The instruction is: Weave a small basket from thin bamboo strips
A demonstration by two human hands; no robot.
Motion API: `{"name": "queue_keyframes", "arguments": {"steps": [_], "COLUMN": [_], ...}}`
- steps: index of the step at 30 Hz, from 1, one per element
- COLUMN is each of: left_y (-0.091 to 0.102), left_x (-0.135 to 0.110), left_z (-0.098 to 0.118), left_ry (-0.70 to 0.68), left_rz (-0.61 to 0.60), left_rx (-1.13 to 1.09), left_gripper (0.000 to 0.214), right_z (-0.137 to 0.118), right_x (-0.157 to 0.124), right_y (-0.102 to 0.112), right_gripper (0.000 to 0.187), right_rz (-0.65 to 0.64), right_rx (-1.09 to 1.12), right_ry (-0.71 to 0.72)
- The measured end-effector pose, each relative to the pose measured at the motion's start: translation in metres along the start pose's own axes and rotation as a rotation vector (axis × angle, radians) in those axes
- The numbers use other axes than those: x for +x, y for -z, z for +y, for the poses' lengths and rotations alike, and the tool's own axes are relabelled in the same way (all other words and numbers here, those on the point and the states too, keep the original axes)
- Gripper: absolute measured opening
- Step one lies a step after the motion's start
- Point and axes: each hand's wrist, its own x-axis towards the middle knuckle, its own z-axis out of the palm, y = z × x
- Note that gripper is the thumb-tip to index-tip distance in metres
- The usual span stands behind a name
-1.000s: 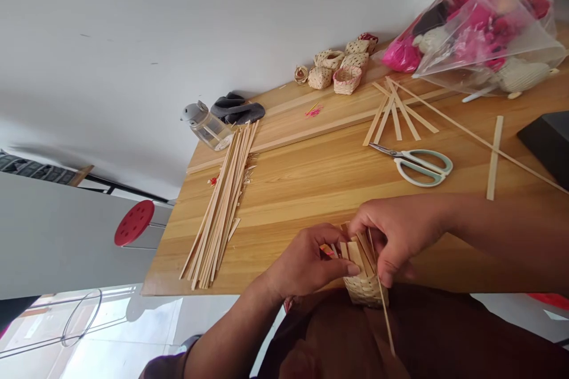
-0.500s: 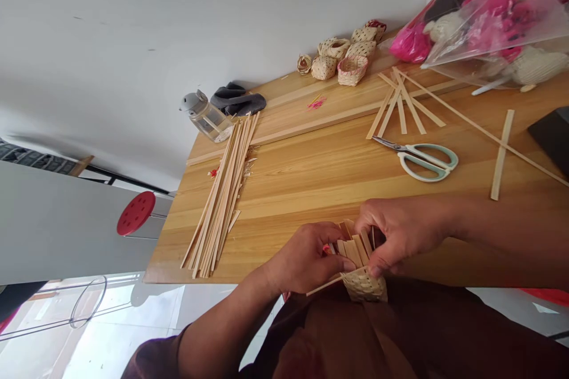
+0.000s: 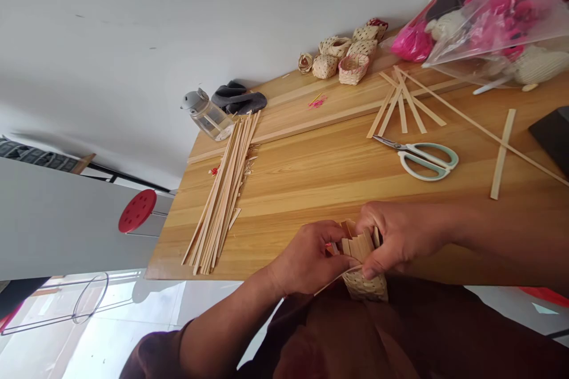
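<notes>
Woven pale bamboo basket (image 3: 365, 287): held at lower centre of the frame, flat upright strips (image 3: 358, 247) rising unwoven above the woven base.
Left hand (image 3: 306, 262): closed narrowly on the upright strips, thumb pressed along them.
Right hand (image 3: 402, 238): curled tightly around the strips' opposite side.
Thin pale strip (image 3: 333, 283): passed across the strips, trailing toward lower left.

Camera: one, worn on the person's head, looking forward and down.
Facing: across the table (image 3: 311, 189), from its near edge toward its far edge and the white wall (image 3: 133, 41).
Nearest: the brown shirt (image 3: 355, 343) along the bottom of the frame, with the half-woven basket (image 3: 364, 287) close up just above it.
Farthest: the plastic bag (image 3: 502, 12) on the table's far right corner, at the frame's top right.
Tilt: the table's edges run slanted across the frame.
</notes>
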Motion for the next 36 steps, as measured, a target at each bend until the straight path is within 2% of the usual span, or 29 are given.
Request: {"name": "queue_keyframes", "arguments": {"steps": [2,17,25,28,30,33,36], "left_y": [0.001,0.001,0.002,0.003,0.005,0.011,0.014], "left_x": [0.0,-0.002,0.006,0.005,0.002,-0.002,-0.005], "left_z": [-0.001,-0.01,-0.006,-0.008,-0.01,-0.013,-0.011], "left_ry": [-0.023,0.002,0.008,0.012,0.022,0.033,0.074], "left_rz": [0.002,0.039,-0.065,-0.042,-0.021,-0.006,0.061], "left_rx": [-0.01,-0.009,-0.062,-0.111,-0.168,-0.23,-0.187], "left_gripper": [0.009,0.003,0.023,0.023,0.018,0.026,0.023], "right_z": [-0.002,-0.002,0.013,0.019,0.024,0.033,0.041], "right_x": [0.0,0.0,-0.001,0.003,0.006,0.009,0.009], "right_y": [-0.002,0.0,0.005,0.008,0.01,0.013,0.012], "right_gripper": [0.033,0.031,0.037,0.037,0.039,0.041,0.051], "right_rz": [-0.012,-0.004,0.013,0.016,0.018,0.032,0.078], "right_rx": [-0.012,-0.065,-0.008,0.01,0.041,0.102,0.143], "right_ry": [0.04,0.03,-0.01,0.002,0.021,0.098,0.191]}}
